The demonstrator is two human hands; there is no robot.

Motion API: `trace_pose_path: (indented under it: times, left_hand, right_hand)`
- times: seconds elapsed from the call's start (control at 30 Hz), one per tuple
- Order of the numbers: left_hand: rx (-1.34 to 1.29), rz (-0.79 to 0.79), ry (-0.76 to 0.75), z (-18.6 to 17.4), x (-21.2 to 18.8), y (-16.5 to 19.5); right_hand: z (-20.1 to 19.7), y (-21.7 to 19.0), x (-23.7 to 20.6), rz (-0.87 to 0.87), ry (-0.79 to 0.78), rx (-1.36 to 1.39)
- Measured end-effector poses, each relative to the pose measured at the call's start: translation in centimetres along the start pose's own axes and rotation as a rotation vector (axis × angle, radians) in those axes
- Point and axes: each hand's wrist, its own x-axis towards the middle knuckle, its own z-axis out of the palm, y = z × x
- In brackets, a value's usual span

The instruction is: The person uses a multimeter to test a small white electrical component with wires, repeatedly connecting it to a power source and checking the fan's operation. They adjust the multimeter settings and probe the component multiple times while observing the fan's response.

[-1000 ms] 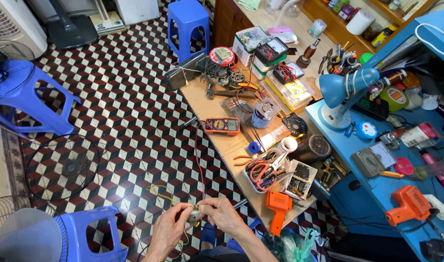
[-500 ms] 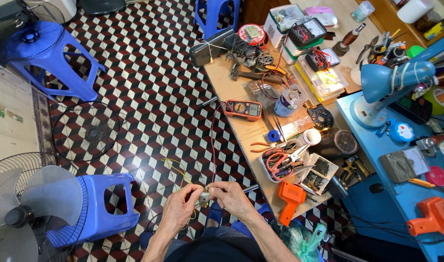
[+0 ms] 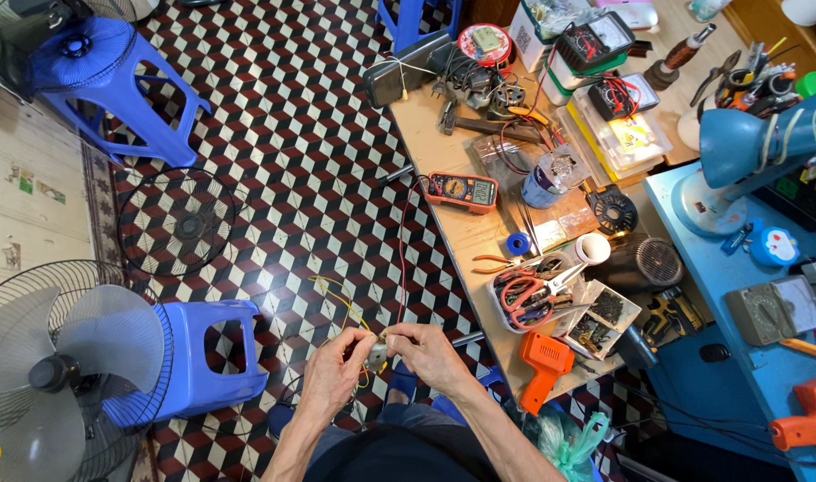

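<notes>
Both hands meet in front of the person's lap, above the tiled floor [image 3: 274, 223] and off the near left corner of the wooden surface [image 3: 461, 236]. A small grey component [image 3: 377, 355], too small to identify with certainty, sits between them. The left hand [image 3: 335, 379] has its fingers closed on the component's left side; the right hand [image 3: 428, 355] pinches it from the right, thumb and forefinger shut on it. The component lies at the fingertips of both hands, not in either palm. Yellow wires [image 3: 341, 299] run up and left from it, over the floor; a thin red lead [image 3: 402, 259] runs from near the hands toward the orange multimeter [image 3: 462, 190] at the surface's left edge.

Assessment: fine work of this kind is best done with one hand holding the part steady while the other makes small, controlled moves. Keep the wires slack and clear of the fingertips so they do not tug the part. Pliers and scissors in the tray [image 3: 528, 295] lie near the right hand, along the surface's near edge.
</notes>
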Motion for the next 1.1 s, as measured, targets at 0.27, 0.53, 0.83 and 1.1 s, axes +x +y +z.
trace_pose_path:
  times: [0.27, 0.53, 0.83, 1.1]
  left_hand:
    - [-0.068, -0.127, -0.047, 0.1, 0.0, -0.3]
    - [-0.053, -0.119, -0.013, -0.2, -0.2, 0.6]
    - [-0.049, -0.158, -0.016, -0.4, 0.3, 1.1]
    - [-0.017, -0.111, -0.077, 0.5, 2.4, 0.9]
  right_hand:
    - [0.1, -0.5, 0.3, 0.031, -0.007, -0.072]
    - [0.3, -0.8, 0.4, -0.026, 0.007, -0.081]
    - [0.2, -0.4, 1.0, -0.030, 0.025, -0.012]
    - [-1.2, -0.6, 1.2, -0.017, 0.049, 0.004]
